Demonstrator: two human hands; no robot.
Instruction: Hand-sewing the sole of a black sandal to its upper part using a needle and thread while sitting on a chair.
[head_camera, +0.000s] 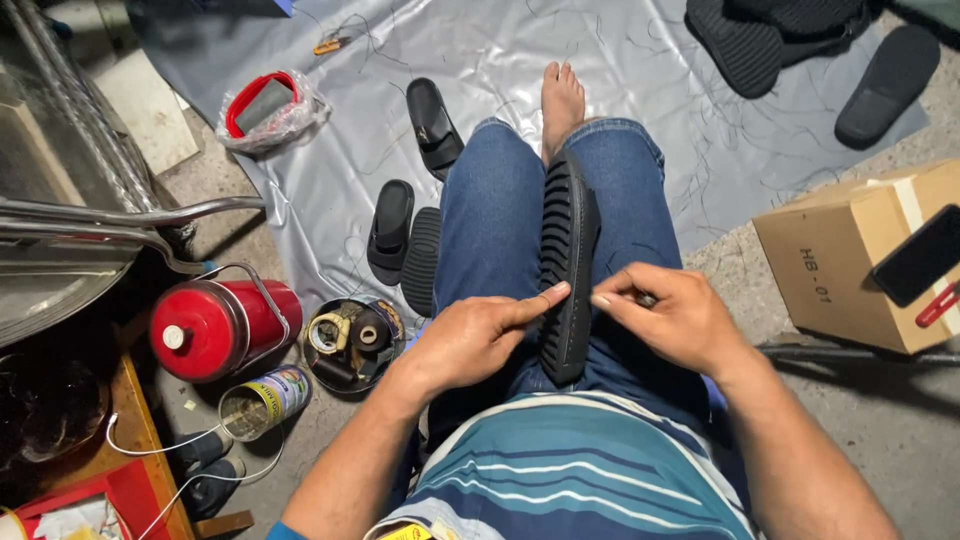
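The black rubber sole (567, 265) stands on edge between my denim-clad knees, which seems to leave both hands free along its rim: my left hand (470, 340) presses a straight forefinger to the edge, while my right hand (672, 318) pinches something too small to identify. Loose black sandals (405, 235), a red flask (215, 325) and an open tin (262, 400) crowd my left side, though none blocks the sole.

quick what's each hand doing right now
left hand: open, index finger pressed on the edge of the black shoe sole
right hand: fingers pinched at the sole's edge, holding something small, cannot tell what
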